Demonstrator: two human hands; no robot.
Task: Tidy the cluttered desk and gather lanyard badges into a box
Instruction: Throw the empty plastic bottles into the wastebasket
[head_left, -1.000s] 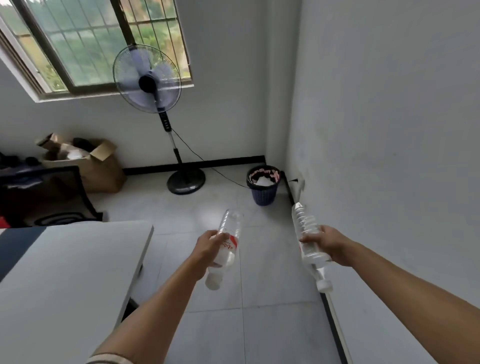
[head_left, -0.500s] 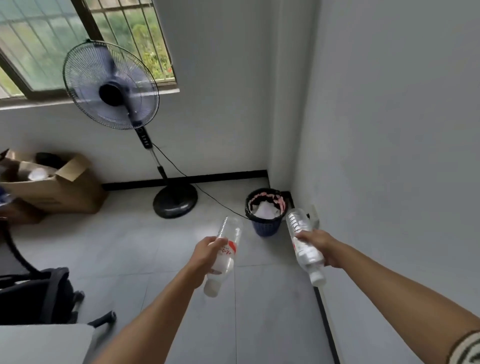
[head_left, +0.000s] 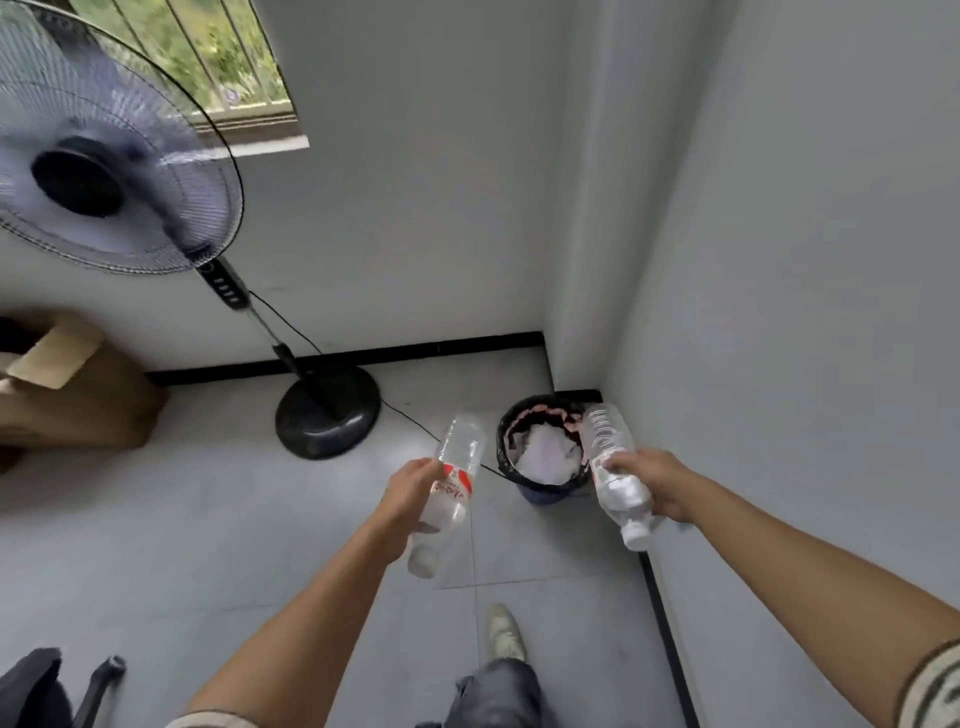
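Closer now than a second ago: the bin and fan have grown in the view and the table has dropped out of the picture altogether. Both hands are out front, each with a clear plastic bottle, caps pointing back toward the person.

Left hand (head_left: 410, 496) has its fingers (head_left: 418, 465) wrapped shut around a smooth, see-through bottle with a red-and-white label (head_left: 453, 480), white cap at the low end, the base tilted up and away. It hangs over the grey floor tiles (head_left: 208, 519), just left of the waste bin (head_left: 540, 488).

Right hand (head_left: 657, 488) is clamped on a ribbed clear bottle (head_left: 615, 478), crinkled in the middle, no label showing, white cap low. Its base reaches over the right edge of the bin's rim.

That bin is round, dark blue, with a black liner folded over the rim and white crumpled paper inside, tucked into the corner where the white walls meet.

To the left, a standing fan (head_left: 104, 161) with a wire cage and a black disc base, its cord trailing across the tiles to the bin. Beyond it, an open cardboard box (head_left: 72, 400) against the wall. A light shoe (head_left: 504, 631) shows on the tiles below.
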